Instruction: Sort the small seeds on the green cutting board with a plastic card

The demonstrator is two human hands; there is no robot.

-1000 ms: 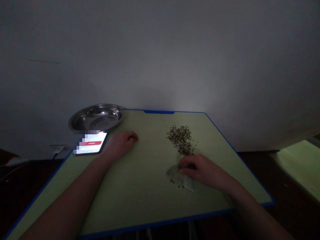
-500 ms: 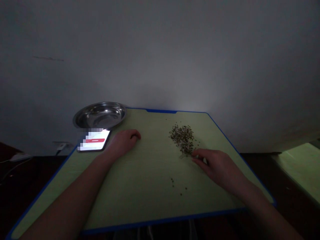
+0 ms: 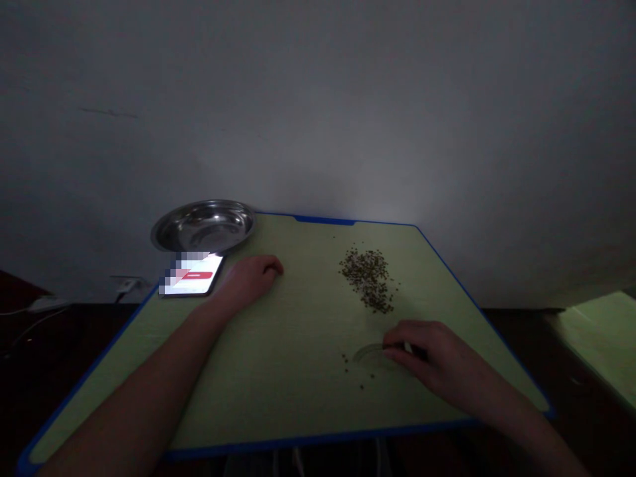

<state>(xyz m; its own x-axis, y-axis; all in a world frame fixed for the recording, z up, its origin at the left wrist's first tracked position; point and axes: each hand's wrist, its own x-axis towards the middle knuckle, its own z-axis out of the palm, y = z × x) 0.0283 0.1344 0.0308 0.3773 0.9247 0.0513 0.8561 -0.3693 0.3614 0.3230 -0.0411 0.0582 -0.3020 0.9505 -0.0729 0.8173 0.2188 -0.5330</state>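
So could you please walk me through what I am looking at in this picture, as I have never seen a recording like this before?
There is no machine here: a person wears a camera on the head, looking forward and down at their own two bare hands. The left hand rests loosely curled on a green table with a blue edge, beside a lit phone. Behind the phone stands a shallow steel dish. Further right lies a pile of small dark seeds, with a few loose seeds nearer the person. The right hand holds a small clear plastic piece in its fingers, low over the table by those loose seeds. The room is dim, so finer detail is hard to tell.
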